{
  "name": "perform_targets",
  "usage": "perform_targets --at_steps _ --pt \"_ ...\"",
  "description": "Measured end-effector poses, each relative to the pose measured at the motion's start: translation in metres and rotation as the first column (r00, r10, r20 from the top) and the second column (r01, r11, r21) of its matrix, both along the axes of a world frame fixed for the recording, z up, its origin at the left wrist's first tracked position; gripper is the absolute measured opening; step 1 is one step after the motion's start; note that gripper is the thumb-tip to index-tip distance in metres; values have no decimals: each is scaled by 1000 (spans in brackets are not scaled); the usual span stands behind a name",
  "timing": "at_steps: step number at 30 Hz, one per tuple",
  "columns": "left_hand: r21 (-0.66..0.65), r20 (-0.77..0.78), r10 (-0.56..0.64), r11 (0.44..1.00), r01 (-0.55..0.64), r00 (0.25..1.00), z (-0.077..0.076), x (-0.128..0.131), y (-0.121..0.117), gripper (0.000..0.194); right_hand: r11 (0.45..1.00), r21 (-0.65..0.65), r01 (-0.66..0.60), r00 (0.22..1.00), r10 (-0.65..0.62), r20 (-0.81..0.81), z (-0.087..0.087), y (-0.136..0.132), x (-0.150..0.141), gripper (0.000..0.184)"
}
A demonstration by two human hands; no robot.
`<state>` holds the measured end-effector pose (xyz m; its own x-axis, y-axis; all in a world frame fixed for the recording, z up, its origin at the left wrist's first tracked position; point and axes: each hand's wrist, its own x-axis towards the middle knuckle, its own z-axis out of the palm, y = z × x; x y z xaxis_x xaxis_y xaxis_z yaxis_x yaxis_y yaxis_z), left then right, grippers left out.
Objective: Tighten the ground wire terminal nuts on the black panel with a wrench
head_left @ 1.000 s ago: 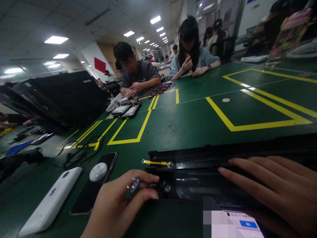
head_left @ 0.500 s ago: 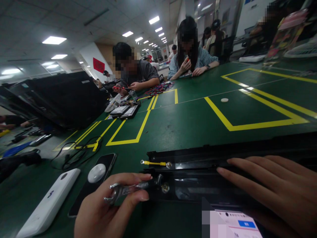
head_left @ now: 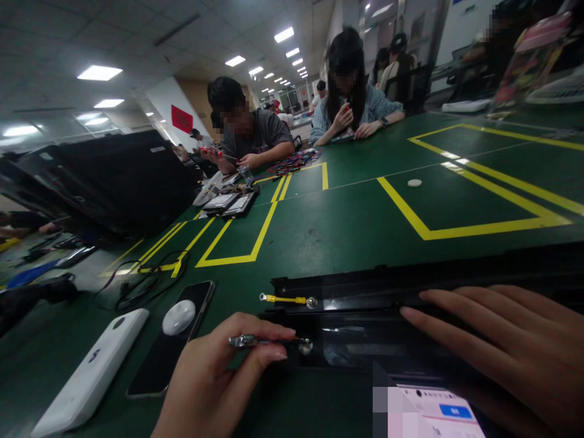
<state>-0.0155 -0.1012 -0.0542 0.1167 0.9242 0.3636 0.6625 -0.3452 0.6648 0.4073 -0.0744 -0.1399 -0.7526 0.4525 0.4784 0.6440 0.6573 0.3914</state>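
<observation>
Standing by this green worktop (head_left: 347, 243), you notice first how the two hands share the job. The left hand (head_left: 205, 377) is closed, thumb and fingers pinching a slim steel spanner (head_left: 250, 341), seen nearly edge-on, with its far end reaching right up to a hex nut (head_left: 305, 347) on a long black panel (head_left: 365, 344). The panel lies flat along the near side of the worktop, and the right hand (head_left: 506, 347) is open on it, fingers spread and pressing down. That looks like bracing, probably to stop the panel shifting while the left hand works at the nut. Further along the panel, a yellow-sleeved terminal (head_left: 285, 298) runs to a second fastener (head_left: 311, 302). Personal things seem kept within reach but off the panel: a black smartphone (head_left: 162, 359) with a round white grip (head_left: 179, 317) and a white power bank (head_left: 91, 356) sit just left of the work, and a second phone (head_left: 438, 410), its screen pixelated, lies below the right hand. Farther down the worktop, a person in a grey T-shirt (head_left: 258, 137) holds a red-handled screwdriver (head_left: 218, 152) above a heap of coloured wires (head_left: 294, 161).
</observation>
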Motion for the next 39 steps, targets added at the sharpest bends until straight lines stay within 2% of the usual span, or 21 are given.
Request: perform_targets --at_steps 11,20,24,34,37,39 --pt "-28 49 31 999 -30 998 1 3 3 21 1000 -7 -11 1000 11 -12 -1 -3 2 83" --pt "-31 10 28 999 -28 1000 2 5 6 23 999 -40 -9 1000 8 -4 1 -1 0 86" --pt "-36 3 18 999 -18 1000 5 6 9 22 999 -28 -15 1000 15 4 3 -1 0 81" --pt "-40 72 -119 992 123 990 4 -2 22 26 999 26 -22 999 21 42 4 5 1 87" --pt "-64 131 -84 994 93 988 4 -1 20 23 1000 11 -28 999 28 26 3 2 2 86" --pt "-38 208 13 999 -5 978 4 1 16 19 1000 -1 -16 1000 16 27 2 1 2 84"
